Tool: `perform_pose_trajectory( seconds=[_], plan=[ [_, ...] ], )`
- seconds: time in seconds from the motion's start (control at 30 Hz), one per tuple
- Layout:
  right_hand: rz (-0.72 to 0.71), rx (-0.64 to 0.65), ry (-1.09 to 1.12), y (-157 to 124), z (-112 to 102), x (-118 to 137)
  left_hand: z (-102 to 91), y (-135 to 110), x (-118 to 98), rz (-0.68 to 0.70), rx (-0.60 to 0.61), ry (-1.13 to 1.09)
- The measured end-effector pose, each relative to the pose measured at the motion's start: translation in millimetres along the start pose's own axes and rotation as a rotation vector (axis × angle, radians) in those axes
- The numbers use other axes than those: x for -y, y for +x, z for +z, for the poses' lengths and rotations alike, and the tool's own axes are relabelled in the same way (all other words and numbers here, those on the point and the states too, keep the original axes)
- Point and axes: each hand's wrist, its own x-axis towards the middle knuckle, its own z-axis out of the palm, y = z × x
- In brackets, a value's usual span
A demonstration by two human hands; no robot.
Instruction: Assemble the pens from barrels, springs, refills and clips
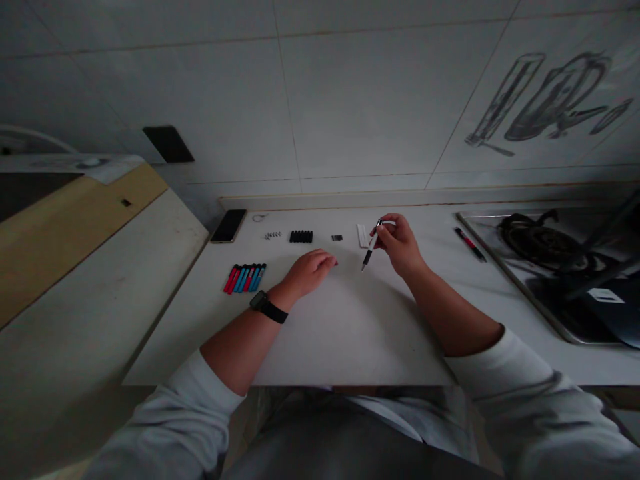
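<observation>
Aslant, slim white-and-black pen (371, 249) pinched in right hand (399, 245), left hand (309, 272) loosely curled, small black cylinders (301, 237) at pen's nine o'clock.

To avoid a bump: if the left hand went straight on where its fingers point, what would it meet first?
Probably the pen in the right hand; depth is unclear, so the left hand might pass beneath it.

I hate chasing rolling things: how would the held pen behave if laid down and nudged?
The pen would probably roll, as its barrel looks slim and round and the counter flat. It seems stiff, jutting straight from the right hand, and likely light, being so slender.
</observation>
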Motion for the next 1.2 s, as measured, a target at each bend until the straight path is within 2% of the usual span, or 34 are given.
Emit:
perform_pose_trajectory(
  seconds=[0.33,0.9,1.2],
  plan=[
    [0.022,-0.038,0.017,0.8,-0.6,-3.0,1.0,0.2,2.1,0.014,0.019,0.022],
    [0.000,0.007,0.007,-1.2,-0.8,-1.1,-0.2,-0.3,-0.8,0.012,0.037,0.043],
    [-0.011,-0.036,0.039,0.8,-1.9,0.3,0.1,0.0,-0.4,0.003,0.041,0.041]
  ],
)
